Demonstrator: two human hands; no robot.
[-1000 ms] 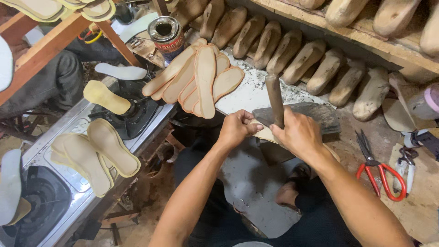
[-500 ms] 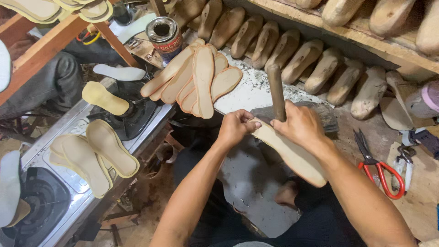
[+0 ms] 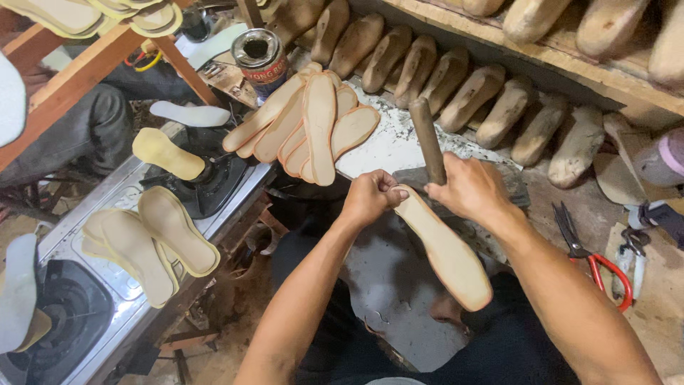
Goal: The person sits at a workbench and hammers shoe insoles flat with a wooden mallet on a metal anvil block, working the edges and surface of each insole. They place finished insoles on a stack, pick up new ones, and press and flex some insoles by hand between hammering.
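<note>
Beside the insole (image 3: pixel 442 246), fanned soles (image 3: pixel 310 125), scissors (image 3: pixel 595 257), tin can (image 3: pixel 258 58).

Insole (image 3: pixel 442 249) lies between left hand (image 3: pixel 370 197) and right hand (image 3: pixel 467 189), over the lap. Tool handle (image 3: pixel 426 139) stands in the right hand. Fanned insole stack (image 3: pixel 310 125) sits behind the hands; tin can (image 3: pixel 260 57) behind it. Row of shoe lasts (image 3: pixel 456 93) along the back. Scissors (image 3: pixel 591 249) right. Stove (image 3: pixel 107 285) left, insoles on it.

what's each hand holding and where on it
The left hand pinches the tan insole at its narrow end. The right hand grips a wooden tool handle near its lower end.
</note>
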